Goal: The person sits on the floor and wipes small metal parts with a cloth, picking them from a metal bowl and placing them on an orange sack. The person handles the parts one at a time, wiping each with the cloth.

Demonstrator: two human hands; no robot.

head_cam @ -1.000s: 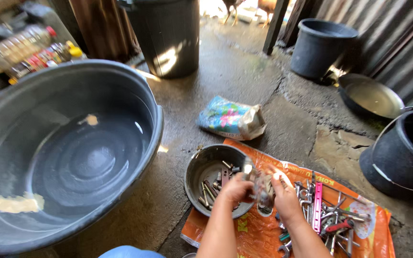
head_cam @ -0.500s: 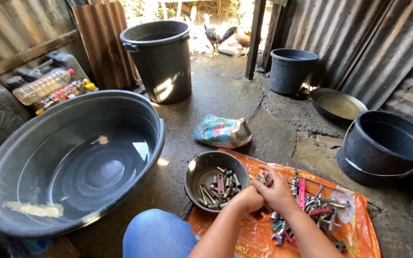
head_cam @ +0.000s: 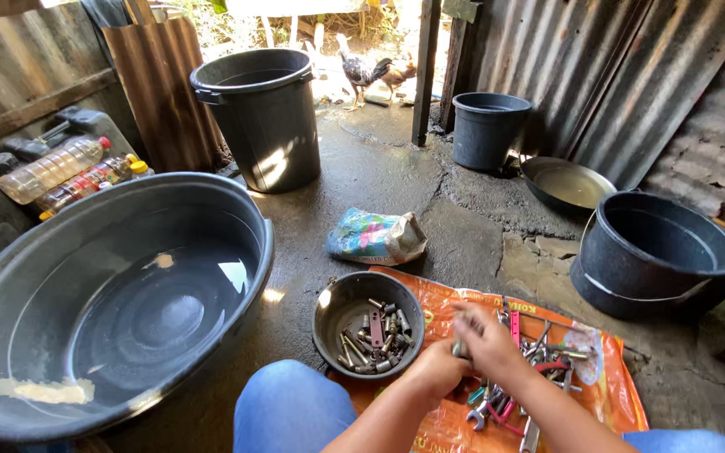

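The left hand (head_cam: 436, 367) and the right hand (head_cam: 488, 337) meet over the edge of an orange plastic sack (head_cam: 606, 390) spread on the concrete floor. Both close together on a small grey metal piece (head_cam: 460, 348) — what kind cannot be told, as the right hand is blurred. Just beside the left hand stands a small metal bowl (head_cam: 335, 304) holding bolts and sockets, within easy reach. Spanners and loose tools (head_cam: 539, 356) lie on the sack, which keeps them off the wet floor. Farther left sits a large basin of water (head_cam: 119, 294).
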